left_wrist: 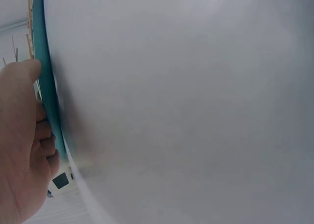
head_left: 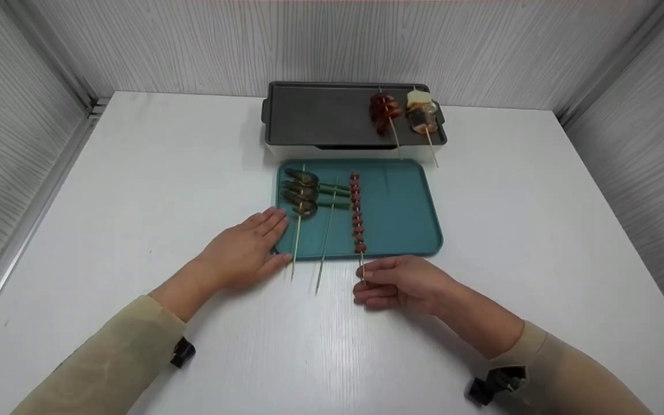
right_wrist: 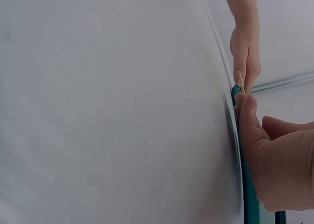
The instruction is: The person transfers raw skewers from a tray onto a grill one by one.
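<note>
My right hand [head_left: 407,282] pinches the bare stick end of a skewer of small red pieces [head_left: 357,229], just past the front edge of the teal tray [head_left: 401,219]. The red pieces lie over the tray. My left hand [head_left: 242,253] rests against the tray's left front corner, fingers extended along the side and thumb near the front rim. Beside it on the tray is a skewer of dark shrimp [head_left: 302,195]. Between that and the red one lies a skewer of green pieces [head_left: 335,189]. In the right wrist view, thumb and fingers meet close to the tray rim.
Behind the tray stands a black griddle [head_left: 320,115] on a white base. At its right end lie a skewer of dark red pieces [head_left: 385,109] and a skewer of mixed chunks [head_left: 422,112], sticks overhanging the front. Pale walls enclose the white table [head_left: 182,155].
</note>
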Tool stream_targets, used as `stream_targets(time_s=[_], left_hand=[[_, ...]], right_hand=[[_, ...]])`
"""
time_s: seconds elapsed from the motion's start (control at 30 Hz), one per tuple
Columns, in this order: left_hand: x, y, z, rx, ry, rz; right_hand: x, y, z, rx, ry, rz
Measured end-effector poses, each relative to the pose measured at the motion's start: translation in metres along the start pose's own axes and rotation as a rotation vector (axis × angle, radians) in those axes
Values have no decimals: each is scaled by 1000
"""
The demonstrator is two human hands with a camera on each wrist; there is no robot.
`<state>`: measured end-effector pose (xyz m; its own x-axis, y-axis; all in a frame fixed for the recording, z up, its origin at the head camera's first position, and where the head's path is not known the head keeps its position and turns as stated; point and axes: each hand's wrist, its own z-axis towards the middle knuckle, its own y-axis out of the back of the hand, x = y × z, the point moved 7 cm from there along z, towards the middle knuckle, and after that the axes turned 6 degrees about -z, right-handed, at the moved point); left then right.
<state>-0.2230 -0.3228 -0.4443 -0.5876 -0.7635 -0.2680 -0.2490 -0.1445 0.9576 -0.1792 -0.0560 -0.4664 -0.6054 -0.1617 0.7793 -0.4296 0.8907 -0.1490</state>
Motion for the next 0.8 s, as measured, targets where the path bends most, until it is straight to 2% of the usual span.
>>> stream_targets(time_s=[0.47, 0.8], left_hand=[[0, 0, 1, 20, 13, -5], [0, 0, 0, -10, 4, -5]], right_hand=[[0, 2, 1, -27, 17, -4], [-1, 5, 0, -46, 29, -15]])
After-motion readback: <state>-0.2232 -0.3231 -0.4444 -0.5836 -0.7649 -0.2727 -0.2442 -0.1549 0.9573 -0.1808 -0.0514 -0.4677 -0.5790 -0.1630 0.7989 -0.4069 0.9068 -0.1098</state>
